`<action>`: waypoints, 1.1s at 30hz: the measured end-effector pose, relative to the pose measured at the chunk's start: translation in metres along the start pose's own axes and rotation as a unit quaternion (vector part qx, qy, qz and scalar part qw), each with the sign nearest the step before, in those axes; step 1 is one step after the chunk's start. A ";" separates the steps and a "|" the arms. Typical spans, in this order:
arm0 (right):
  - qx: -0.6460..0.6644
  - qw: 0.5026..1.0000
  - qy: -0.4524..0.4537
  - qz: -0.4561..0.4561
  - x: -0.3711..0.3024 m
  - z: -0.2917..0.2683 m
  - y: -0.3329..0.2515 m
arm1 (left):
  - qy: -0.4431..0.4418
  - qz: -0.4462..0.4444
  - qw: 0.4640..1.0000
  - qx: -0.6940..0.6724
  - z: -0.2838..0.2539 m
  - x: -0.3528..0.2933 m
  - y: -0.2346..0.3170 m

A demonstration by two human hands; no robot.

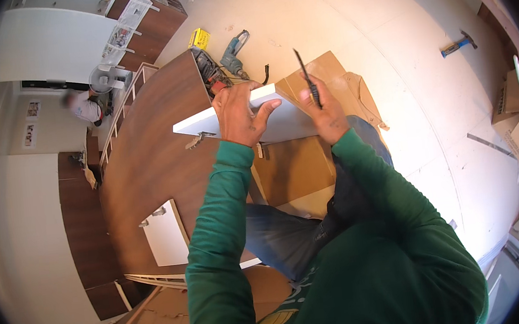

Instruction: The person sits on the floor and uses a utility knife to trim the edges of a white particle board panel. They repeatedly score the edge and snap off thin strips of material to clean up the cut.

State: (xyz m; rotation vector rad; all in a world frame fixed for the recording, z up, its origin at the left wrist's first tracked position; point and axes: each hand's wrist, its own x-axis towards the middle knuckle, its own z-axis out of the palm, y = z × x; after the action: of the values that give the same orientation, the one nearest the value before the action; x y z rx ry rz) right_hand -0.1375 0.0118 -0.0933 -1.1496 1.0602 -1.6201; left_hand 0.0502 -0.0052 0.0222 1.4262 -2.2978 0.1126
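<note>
A white cabinet door panel [290,120] is tilted up in front of me, with a metal hinge [198,139] on its near left side. My left hand [239,115] is closed over its upper edge, thumb on the face towards me. To the right of the panel, my right hand [328,113] grips a long thin dark tool [302,65], which looks like a knife and points up and away. The tip stands apart from the panel. Under and behind the panel lies brown cardboard [294,168].
A second white panel with hinges [165,236] lies on the large brown wooden board [152,147] at left. Beyond are a power drill [234,55], a yellow box [199,39] and a tool bag. A hammer [457,45] lies far right. Another person [84,109] is at the far left near a fan.
</note>
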 end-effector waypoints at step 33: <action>-0.310 0.924 -0.173 -0.144 0.050 -0.022 -0.037 | 0.058 -0.087 0.988 -0.112 0.041 0.041 -0.020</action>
State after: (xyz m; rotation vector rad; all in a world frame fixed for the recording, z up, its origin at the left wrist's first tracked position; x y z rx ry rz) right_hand -0.1754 -0.0223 -0.0517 -2.0106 1.2447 -1.2353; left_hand 0.0389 -0.0607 -0.0016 1.4539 -2.0124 -0.1095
